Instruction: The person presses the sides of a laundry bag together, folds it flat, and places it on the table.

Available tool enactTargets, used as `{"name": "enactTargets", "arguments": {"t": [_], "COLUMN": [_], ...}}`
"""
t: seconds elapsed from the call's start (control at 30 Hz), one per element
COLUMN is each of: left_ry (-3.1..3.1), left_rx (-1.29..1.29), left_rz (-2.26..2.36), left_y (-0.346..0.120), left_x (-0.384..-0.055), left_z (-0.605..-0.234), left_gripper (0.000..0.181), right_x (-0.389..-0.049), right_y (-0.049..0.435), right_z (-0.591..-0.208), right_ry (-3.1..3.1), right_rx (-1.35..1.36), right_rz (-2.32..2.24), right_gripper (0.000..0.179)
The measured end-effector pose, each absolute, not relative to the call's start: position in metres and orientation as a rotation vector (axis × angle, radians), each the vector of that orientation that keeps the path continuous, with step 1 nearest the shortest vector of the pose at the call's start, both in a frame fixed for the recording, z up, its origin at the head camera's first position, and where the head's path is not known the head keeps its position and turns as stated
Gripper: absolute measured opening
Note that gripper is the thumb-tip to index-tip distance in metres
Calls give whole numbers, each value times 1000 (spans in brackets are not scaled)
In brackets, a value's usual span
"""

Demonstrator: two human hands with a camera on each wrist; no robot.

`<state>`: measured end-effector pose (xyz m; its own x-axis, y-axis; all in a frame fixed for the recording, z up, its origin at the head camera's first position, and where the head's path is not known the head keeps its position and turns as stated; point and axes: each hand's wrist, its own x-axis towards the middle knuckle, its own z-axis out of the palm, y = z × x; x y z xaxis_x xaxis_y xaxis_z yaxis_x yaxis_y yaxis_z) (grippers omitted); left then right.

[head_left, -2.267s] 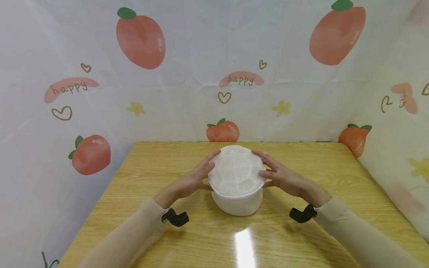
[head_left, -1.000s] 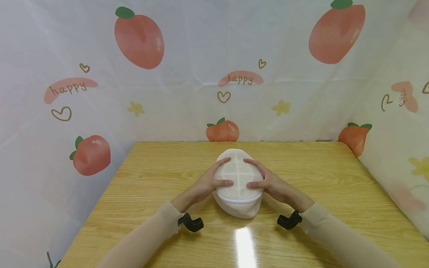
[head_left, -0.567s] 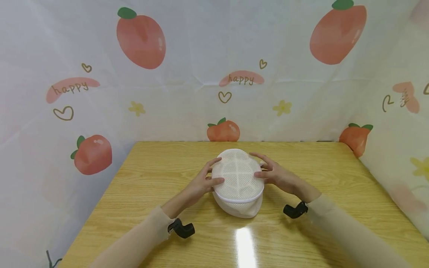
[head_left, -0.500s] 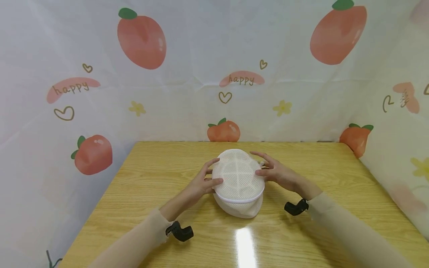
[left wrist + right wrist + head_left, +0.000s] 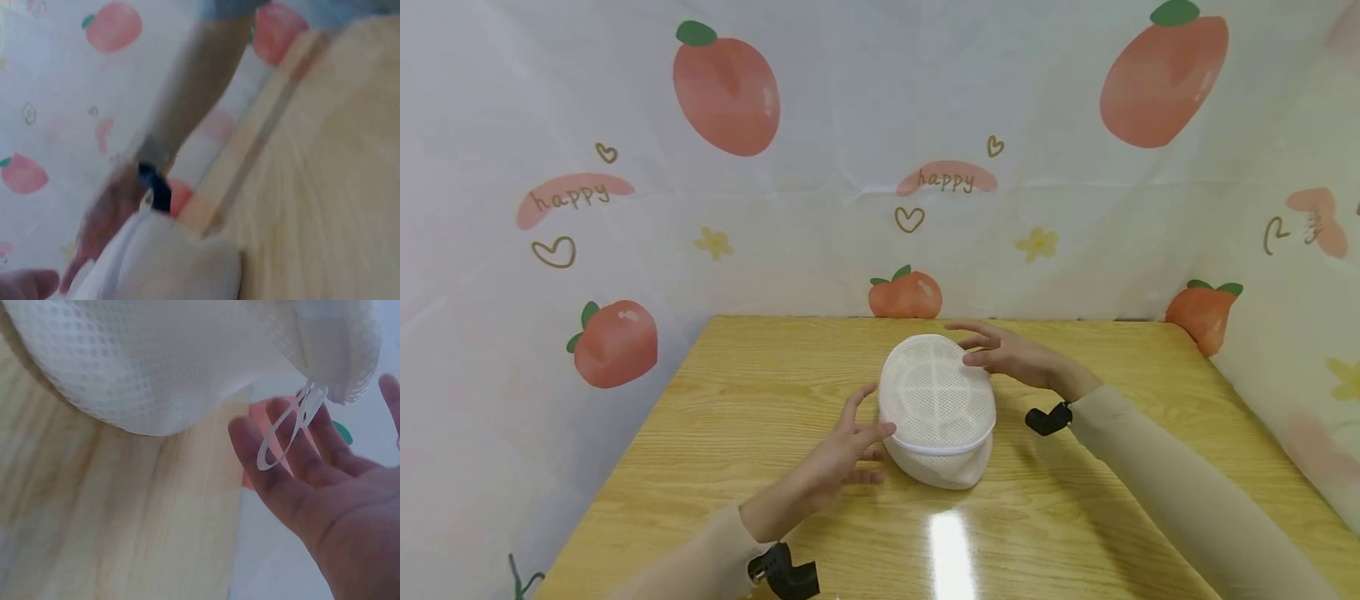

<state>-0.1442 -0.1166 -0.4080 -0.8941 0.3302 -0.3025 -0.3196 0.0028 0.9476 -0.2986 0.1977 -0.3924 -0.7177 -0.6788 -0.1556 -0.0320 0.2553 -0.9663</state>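
Note:
A white mesh laundry bag with a rounded top and a white band round its rim sits on the wooden table. At its near left side is my left hand, fingers spread, thumb tip right at the rim. My right hand is by the far right edge, fingers loosely extended and thumb tip over the rim. In the right wrist view a thin white loop hangs from the bag in front of the right hand's fingers. The left wrist view is blurred, with the bag's side low in it.
The wooden table meets a white backdrop cloth printed with peaches at the back and sides. A bright light reflection lies on the near tabletop. Black wrist cameras are strapped at both sleeves.
Both hands have come off the bag's top, where they rested a second ago. The left drew down to the near left, the right went to the far right edge. The bag hardly moved.

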Motion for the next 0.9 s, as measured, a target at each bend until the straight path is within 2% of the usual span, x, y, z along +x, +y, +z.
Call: {"name": "enactTargets", "arguments": {"t": [0.3,0.47,0.9], "left_ry": [1511,1428,1425], "left_rx": [-42,-35,-24], "left_rz": [2225,2386,2539], "left_y": [-85,-68,-42], "left_x": [-117,-121,-137], "left_z": [-409,-419,-444], "left_gripper": [89,87,85], "right_x": [-312,-312,-308], "right_y": [184,180,175], "right_z": [-387,-387,-415], "right_ry": [1843,1773,1625], "right_rx": [-671,-644,-701], "right_rz": [-1424,-1379,-1419], "right_gripper": [70,74,66]}}
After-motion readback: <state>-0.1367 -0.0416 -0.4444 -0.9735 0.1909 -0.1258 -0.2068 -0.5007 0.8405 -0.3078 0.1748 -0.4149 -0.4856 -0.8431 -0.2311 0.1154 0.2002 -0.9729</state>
